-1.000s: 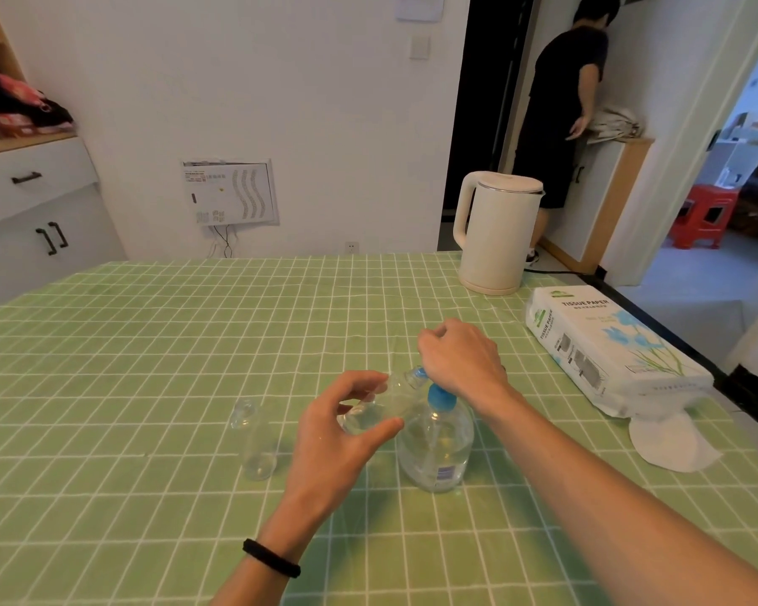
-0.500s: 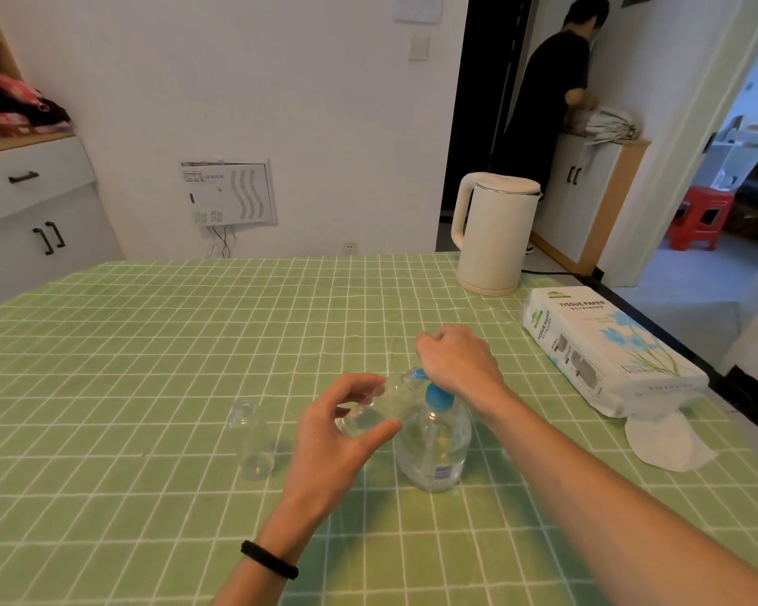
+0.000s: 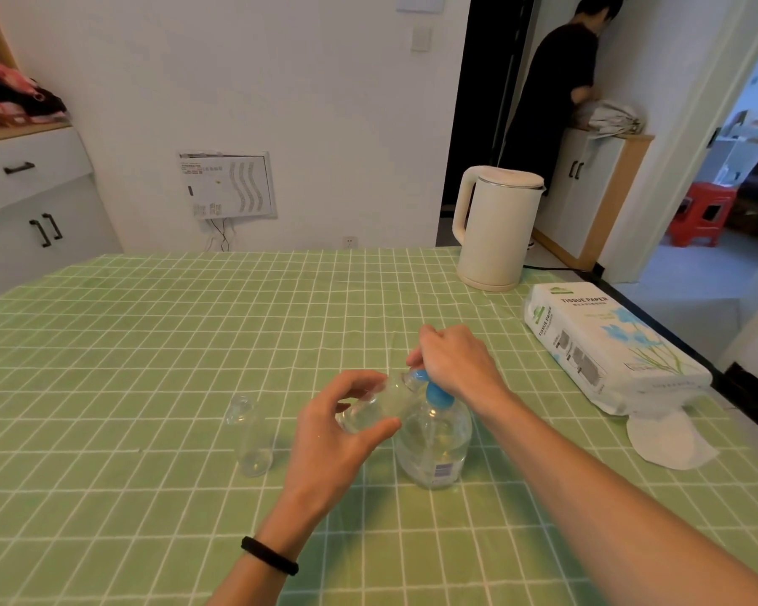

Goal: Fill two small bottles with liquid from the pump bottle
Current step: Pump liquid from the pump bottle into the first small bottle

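A clear pump bottle (image 3: 434, 443) with a blue pump head stands on the green checked tablecloth, partly full of clear liquid. My right hand (image 3: 454, 360) rests on top of the pump head, fingers curled over it. My left hand (image 3: 340, 426) grips a small clear bottle (image 3: 379, 406), tilted with its mouth up against the pump's spout. A second small clear bottle (image 3: 250, 435) stands upright on the cloth to the left, apart from both hands. How much liquid the small bottles hold is hard to tell.
A white kettle (image 3: 495, 227) stands at the far right of the table (image 3: 149, 343). A tissue paper pack (image 3: 604, 352) and a loose tissue (image 3: 670, 439) lie along the right edge. A person (image 3: 552, 89) stands at a cabinet beyond the doorway.
My hands and the bottles have stayed almost still. The person in the background has shifted position at the cabinet.
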### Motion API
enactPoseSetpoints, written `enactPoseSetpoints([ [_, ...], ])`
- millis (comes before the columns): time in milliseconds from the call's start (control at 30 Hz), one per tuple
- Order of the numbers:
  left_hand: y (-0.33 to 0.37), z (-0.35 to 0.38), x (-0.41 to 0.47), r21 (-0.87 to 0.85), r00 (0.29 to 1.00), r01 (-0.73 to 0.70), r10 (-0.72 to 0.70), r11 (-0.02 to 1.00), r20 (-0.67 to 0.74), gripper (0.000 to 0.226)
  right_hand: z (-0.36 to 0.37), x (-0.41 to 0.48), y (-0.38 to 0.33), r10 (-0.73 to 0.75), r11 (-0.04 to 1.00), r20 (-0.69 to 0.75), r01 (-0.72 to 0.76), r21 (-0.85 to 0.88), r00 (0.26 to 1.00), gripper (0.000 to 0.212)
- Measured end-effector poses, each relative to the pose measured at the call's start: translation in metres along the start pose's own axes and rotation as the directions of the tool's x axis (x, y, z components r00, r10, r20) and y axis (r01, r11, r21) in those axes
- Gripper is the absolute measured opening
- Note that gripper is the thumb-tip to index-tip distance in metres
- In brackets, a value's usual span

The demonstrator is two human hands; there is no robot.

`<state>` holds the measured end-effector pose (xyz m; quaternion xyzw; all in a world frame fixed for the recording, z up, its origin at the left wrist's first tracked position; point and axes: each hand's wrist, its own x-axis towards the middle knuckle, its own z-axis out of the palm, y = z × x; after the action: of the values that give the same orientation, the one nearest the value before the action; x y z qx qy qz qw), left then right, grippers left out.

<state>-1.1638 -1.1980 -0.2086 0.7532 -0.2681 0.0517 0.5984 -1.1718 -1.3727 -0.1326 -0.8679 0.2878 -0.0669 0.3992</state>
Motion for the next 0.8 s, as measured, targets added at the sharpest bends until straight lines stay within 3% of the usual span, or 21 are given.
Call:
enactPoseSetpoints([
  [433,0.005,-0.002,0.003,-0.016,1.000,-0.019,0.019,1.000,-0.009,0.044,-0.006,0.006,-0.006,-0.102,0.995,-0.022,0.103,0.006,0.995,0.055],
  [800,0.000,-0.001,0.001,-0.005,1.000,0.003,-0.003,1.000,0.006,0.045,0.004,0.006,0.005,-0.017,1.000,-0.013,0.018,0.018,1.000,0.043],
])
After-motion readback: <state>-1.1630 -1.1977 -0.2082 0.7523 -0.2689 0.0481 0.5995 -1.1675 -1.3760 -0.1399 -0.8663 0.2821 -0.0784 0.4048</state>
